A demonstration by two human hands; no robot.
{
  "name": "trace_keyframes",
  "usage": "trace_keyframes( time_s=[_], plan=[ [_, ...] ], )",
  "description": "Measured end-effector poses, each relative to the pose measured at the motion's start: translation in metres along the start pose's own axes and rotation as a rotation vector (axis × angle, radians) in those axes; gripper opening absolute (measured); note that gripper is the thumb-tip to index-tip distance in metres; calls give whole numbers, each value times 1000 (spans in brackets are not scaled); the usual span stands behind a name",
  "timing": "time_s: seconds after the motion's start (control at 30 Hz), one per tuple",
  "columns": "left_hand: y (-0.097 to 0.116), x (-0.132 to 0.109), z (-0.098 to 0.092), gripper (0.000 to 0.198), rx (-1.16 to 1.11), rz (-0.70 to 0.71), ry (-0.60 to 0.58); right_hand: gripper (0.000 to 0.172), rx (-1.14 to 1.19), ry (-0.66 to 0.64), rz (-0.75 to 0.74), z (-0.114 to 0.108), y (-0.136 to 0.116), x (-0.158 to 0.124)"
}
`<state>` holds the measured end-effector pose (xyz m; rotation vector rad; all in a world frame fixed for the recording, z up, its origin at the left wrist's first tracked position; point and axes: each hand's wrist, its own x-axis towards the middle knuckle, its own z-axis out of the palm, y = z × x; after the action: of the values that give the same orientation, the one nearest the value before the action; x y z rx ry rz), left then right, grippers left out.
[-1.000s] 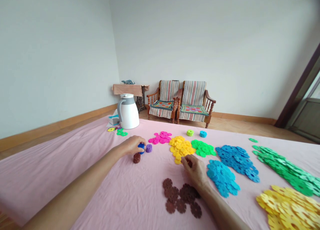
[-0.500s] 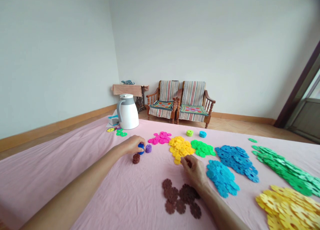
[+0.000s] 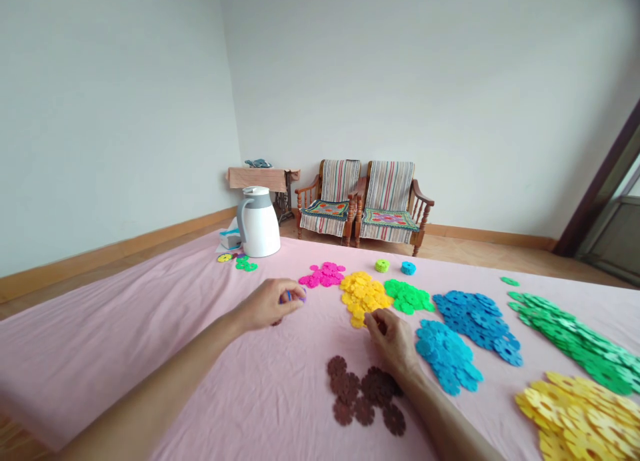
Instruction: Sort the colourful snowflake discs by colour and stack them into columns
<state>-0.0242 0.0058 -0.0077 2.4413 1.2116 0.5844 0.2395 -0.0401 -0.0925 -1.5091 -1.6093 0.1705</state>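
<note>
My left hand (image 3: 270, 303) is closed, thumb and fingertips around a small stack of purple snowflake discs (image 3: 304, 295), which it mostly covers. Through the gap between its thumb and fingers shows a stack of blue discs (image 3: 285, 296). Only a sliver of a brown stack (image 3: 277, 323) peeks out below that hand. My right hand (image 3: 393, 337) is curled with its fingertips together at the near edge of a yellow disc pile (image 3: 364, 294); what it holds, if anything, is hidden. Loose brown discs (image 3: 364, 411) lie spread beside the right wrist.
Pink (image 3: 325, 274), green (image 3: 409, 296), light blue (image 3: 447, 354), blue (image 3: 475, 321), long green (image 3: 570, 334) and large yellow (image 3: 580, 414) piles cover the right side. Two small stacks, lime (image 3: 382, 265) and blue (image 3: 408, 268), stand behind. A white jug (image 3: 263, 231) stands at back left.
My left hand has shifted right from the blue stack to the purple one and now hides most of both. The right hand stays at the yellow pile. The view has moved slightly.
</note>
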Motion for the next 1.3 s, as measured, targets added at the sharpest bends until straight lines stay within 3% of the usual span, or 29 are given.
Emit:
trace_keyframes(
  time_s=[0.07, 0.13, 0.23, 0.37, 0.47, 0.63, 0.7, 0.9, 1.03, 1.3],
  plan=[
    [15, -14, 17, 32, 22, 80, -122, 34, 2, 4, 1, 0, -1, -1],
    [29, -27, 34, 56, 79, 147, -155, 34, 4, 7, -1, -1, -1, -1],
    [48, -38, 53, 69, 164, 196, -197, 35, 7, 16, -3, -1, -2, -1],
    [67, -39, 66, 70, 173, 222, -206, 35, 8, 29, -6, 0, 0, -1],
    [75, -33, 72, 56, 165, 247, -221, 35, 6, 34, -6, 0, 1, -1],
    [70, -17, 79, 21, 114, 244, -189, 33, -41, 23, -7, -5, 0, 2],
    [63, -9, 81, 14, 79, 251, -155, 31, -82, -47, -20, -12, -1, 6],
    [45, 2, 84, 23, -17, 255, -36, 5, -183, -535, -39, -57, -10, 7],
    [41, 1, 80, 30, -31, 287, -39, 26, -247, -768, -29, -75, -26, -1],
    [35, -2, 75, 38, -114, 339, -65, 26, -104, -730, -146, -46, -45, -12]
  ],
)
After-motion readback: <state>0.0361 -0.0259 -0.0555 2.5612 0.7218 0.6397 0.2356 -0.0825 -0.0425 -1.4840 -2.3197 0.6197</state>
